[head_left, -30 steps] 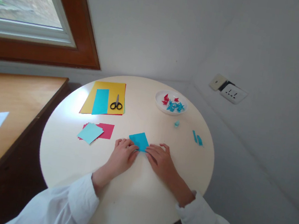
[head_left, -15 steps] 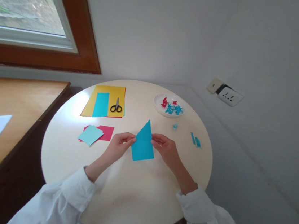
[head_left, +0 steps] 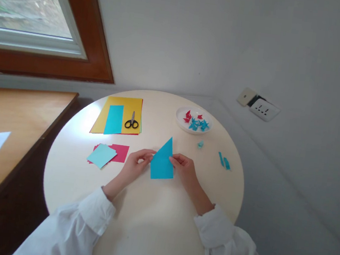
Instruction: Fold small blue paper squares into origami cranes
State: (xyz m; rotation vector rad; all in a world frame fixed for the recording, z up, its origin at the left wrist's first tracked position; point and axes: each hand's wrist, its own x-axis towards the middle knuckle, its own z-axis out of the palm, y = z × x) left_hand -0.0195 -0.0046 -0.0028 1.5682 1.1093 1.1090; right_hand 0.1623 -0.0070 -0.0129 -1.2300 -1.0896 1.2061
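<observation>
A blue sheet of paper (head_left: 162, 164) is held up over the middle of the round table, its top slanting to a point and its lower edge nearly straight. My left hand (head_left: 137, 162) pinches it at the left edge, thumb and fingertips closed together. At the right edge my right hand (head_left: 185, 168) grips it, with the thumb on the near face and the fingers behind. Left of my left hand lie light-blue squares (head_left: 102, 155) on top of red paper (head_left: 121, 153). Beyond my right hand sits a small light-blue folded piece (head_left: 200, 144).
Scissors (head_left: 131, 123) and a blue paper strip (head_left: 114, 119) rest on yellow sheets (head_left: 100, 117). A white plate (head_left: 179, 122) holds small red and blue folded pieces. Blue scraps (head_left: 226, 163) lie at the right of the round table (head_left: 144, 232). A wooden desk (head_left: 19, 113) stands left.
The blue paper has turned slightly and its lower edge is a little higher. My right hand has shifted left, its thumb now further over the paper.
</observation>
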